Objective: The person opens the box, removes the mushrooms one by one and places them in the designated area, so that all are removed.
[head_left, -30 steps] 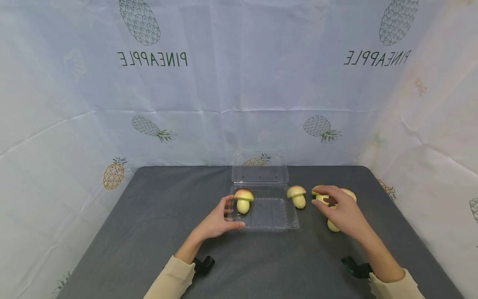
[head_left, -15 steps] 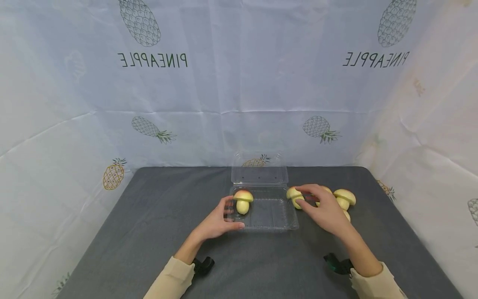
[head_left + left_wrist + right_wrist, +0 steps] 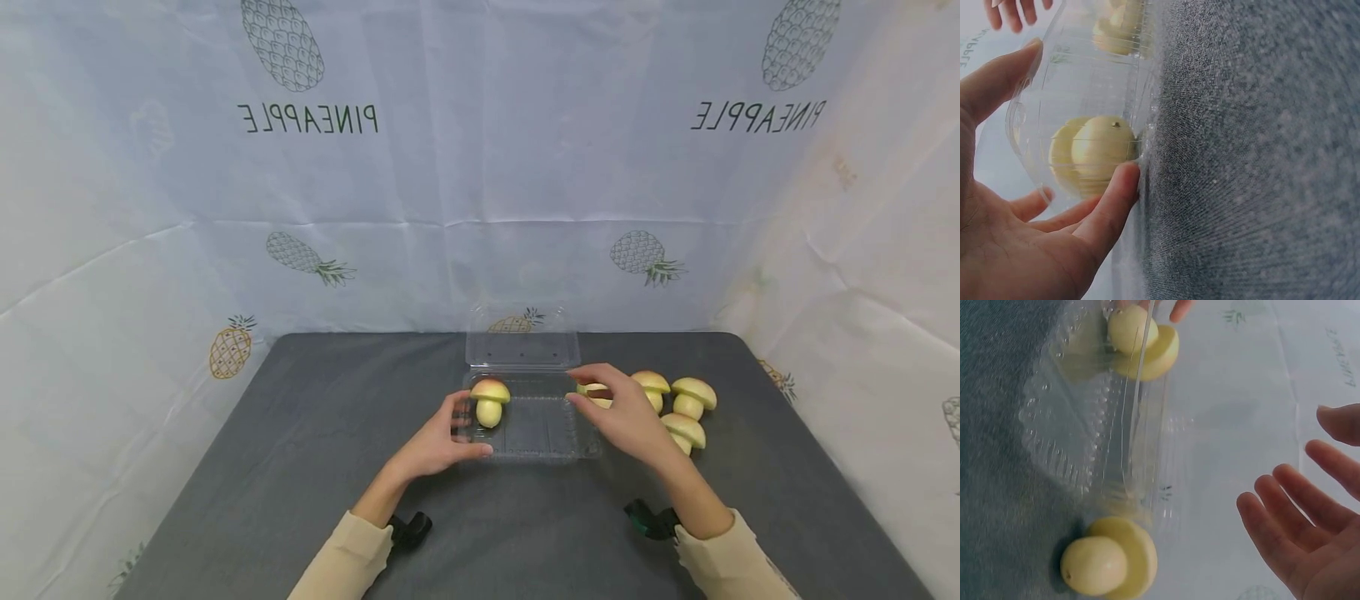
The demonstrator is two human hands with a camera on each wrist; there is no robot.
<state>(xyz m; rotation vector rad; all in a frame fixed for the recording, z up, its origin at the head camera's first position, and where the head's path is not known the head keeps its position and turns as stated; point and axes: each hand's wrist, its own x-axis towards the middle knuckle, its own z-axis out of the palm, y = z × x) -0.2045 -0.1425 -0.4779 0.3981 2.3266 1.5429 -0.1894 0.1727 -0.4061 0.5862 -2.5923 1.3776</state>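
Observation:
My left hand (image 3: 438,442) grips the left side of an open clear plastic container (image 3: 551,425); the left wrist view has its thumb on the rim and fingers against the wall. Inside, at the left end, lies a yellow mushroom (image 3: 489,403) with a reddish-topped cap. My right hand (image 3: 626,412) hovers above another mushroom (image 3: 592,389) by the container's right edge, which it partly hides in the head view. Judging by the right wrist view, its fingers (image 3: 1291,506) are extended, holding nothing and apart from that mushroom (image 3: 1094,565) below, outside the container wall.
Several more mushrooms (image 3: 692,397) lie grouped to the right of my right hand. The container's lid (image 3: 522,342) stands raised at the back. A dark grey cloth covers the table (image 3: 360,400), with a pineapple-print curtain (image 3: 465,167) behind it.
My right hand has moved left, from above the grouped mushrooms to above the mushroom beside the container. My left hand and the container have stayed in place.

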